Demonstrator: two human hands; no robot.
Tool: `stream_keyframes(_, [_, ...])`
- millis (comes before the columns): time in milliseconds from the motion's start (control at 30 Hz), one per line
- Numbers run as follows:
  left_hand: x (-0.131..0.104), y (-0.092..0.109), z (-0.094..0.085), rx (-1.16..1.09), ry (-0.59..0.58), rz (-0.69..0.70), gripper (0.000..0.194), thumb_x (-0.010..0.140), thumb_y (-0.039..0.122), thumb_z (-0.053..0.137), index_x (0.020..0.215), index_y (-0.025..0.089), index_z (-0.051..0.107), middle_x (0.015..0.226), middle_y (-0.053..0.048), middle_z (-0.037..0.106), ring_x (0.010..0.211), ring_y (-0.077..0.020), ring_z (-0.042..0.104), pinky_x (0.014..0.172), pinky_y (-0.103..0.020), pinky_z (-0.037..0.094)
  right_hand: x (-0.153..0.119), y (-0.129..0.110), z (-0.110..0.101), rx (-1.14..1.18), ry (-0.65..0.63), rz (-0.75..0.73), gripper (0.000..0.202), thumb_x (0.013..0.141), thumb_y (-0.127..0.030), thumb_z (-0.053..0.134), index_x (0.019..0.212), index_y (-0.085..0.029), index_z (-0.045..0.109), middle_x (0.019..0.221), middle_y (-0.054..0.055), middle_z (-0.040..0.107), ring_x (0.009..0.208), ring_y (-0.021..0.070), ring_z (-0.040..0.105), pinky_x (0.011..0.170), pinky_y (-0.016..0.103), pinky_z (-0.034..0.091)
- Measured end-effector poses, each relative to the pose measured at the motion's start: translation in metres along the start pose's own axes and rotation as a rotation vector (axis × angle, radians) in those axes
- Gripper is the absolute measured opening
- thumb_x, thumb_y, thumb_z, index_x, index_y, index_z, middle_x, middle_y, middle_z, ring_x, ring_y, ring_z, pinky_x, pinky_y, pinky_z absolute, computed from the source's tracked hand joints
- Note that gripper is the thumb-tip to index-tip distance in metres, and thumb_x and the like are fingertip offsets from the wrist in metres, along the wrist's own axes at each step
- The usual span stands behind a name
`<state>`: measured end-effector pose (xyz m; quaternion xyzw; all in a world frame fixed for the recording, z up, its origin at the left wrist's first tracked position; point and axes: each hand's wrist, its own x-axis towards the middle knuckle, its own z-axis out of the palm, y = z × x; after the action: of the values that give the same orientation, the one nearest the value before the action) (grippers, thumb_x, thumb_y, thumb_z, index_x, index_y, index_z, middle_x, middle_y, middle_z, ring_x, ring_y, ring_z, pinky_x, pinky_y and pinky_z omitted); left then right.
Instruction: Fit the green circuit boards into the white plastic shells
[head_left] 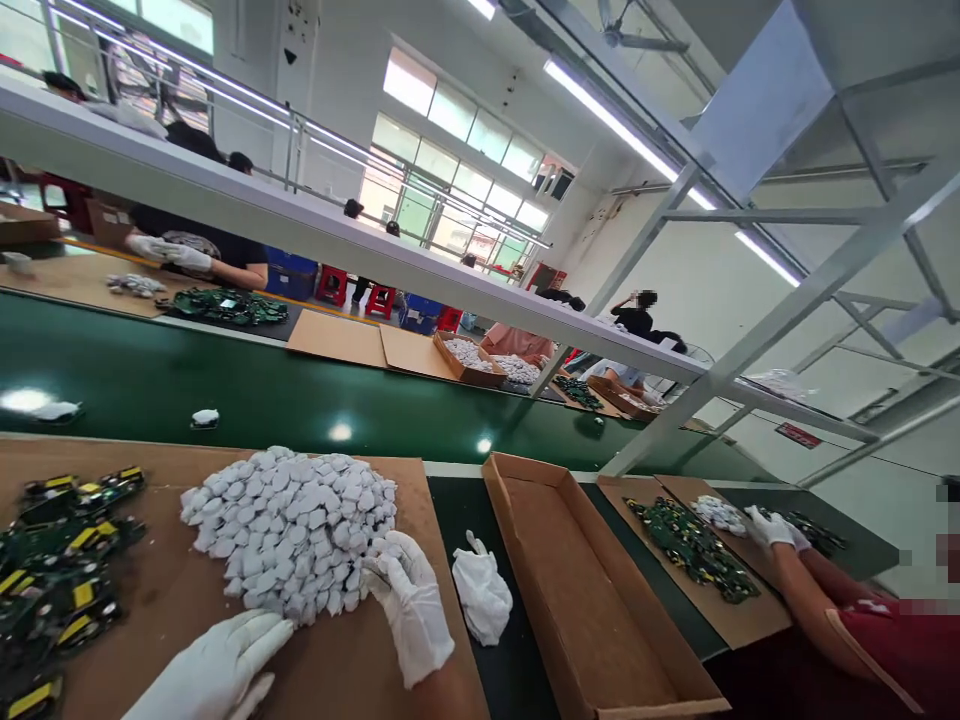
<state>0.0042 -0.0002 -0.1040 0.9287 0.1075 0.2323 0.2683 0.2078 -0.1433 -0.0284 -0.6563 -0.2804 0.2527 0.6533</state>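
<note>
A large heap of small white-grey pieces [292,525] lies on a brown cardboard sheet [169,620]. My left hand [217,660], in a white glove, rests against the near edge of the heap with its fingers stretched out and nothing held. At the heap's right edge is my right hand [405,600], also gloved, its fingers bent and pressed together at the pieces; what they hold, if anything, is hidden. Green circuit boards with yellow parts [67,560] are piled at the far left.
A crumpled white glove or cloth [481,590] lies right of my right hand, beside an open cardboard tray [585,580]. Beyond runs a green conveyor belt [262,385]. A co-worker's gloved hands [772,530] are at the right, near circuit boards [690,545].
</note>
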Motion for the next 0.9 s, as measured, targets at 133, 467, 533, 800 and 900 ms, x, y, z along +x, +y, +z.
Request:
stream_keyframes(133, [0.019, 0.030, -0.007, -0.080, 0.008, -0.035, 0.060, 0.080, 0.006, 0.041, 0.130, 0.036, 0.051, 0.124, 0.001, 0.064, 0.108, -0.0139, 0.064, 0.084, -0.018, 0.056, -0.011, 0.001, 0.016, 0.063, -0.053, 0.003, 0.032, 0.091, -0.035, 0.058, 0.117, -0.015, 0.057, 0.111, 0.007, 0.062, 0.091, 0.0175, 0.063, 0.077, 0.036, 0.057])
stream_keyframes(467, [0.031, 0.040, -0.045, -0.096, 0.037, -0.214, 0.040, 0.086, 0.017, 0.038, 0.121, 0.026, 0.055, 0.125, -0.005, 0.063, 0.116, -0.0206, 0.059, 0.100, -0.030, 0.050, -0.033, 0.000, 0.032, 0.058, -0.138, 0.082, 0.030, 0.092, -0.036, 0.057, 0.112, -0.014, 0.058, 0.100, 0.005, 0.064, 0.078, 0.0132, 0.063, 0.065, 0.029, 0.057])
stream_keyframes(533, [0.022, 0.032, -0.052, -0.135, 0.019, -0.271, 0.042, 0.085, 0.018, 0.039, 0.124, 0.026, 0.053, 0.129, -0.006, 0.060, 0.119, -0.0209, 0.057, 0.101, -0.031, 0.049, -0.036, 0.000, 0.030, 0.052, -0.154, 0.107, 0.030, 0.092, -0.036, 0.057, 0.111, -0.014, 0.059, 0.100, 0.005, 0.064, 0.079, 0.0136, 0.064, 0.067, 0.030, 0.057])
stream_keyframes(800, [0.019, 0.045, -0.062, 0.035, -0.534, -0.293, 0.067, 0.056, 0.010, 0.071, 0.119, 0.029, 0.059, 0.131, -0.006, 0.055, 0.117, -0.0312, 0.052, 0.103, -0.045, 0.043, -0.046, 0.002, 0.033, 0.087, -0.185, 0.156, 0.047, 0.085, -0.056, 0.057, 0.111, -0.017, 0.058, 0.088, 0.004, 0.065, 0.071, 0.0146, 0.065, 0.067, 0.031, 0.056])
stream_keyframes(900, [0.025, 0.055, -0.055, 0.106, -0.568, -0.329, 0.046, 0.068, 0.014, 0.066, 0.113, 0.025, 0.063, 0.124, -0.009, 0.059, 0.112, -0.0306, 0.055, 0.100, -0.045, 0.044, -0.049, 0.003, 0.036, 0.115, -0.193, 0.218, 0.053, 0.076, -0.066, 0.061, 0.099, -0.018, 0.059, 0.069, 0.000, 0.058, 0.049, 0.0098, 0.055, 0.050, 0.024, 0.049])
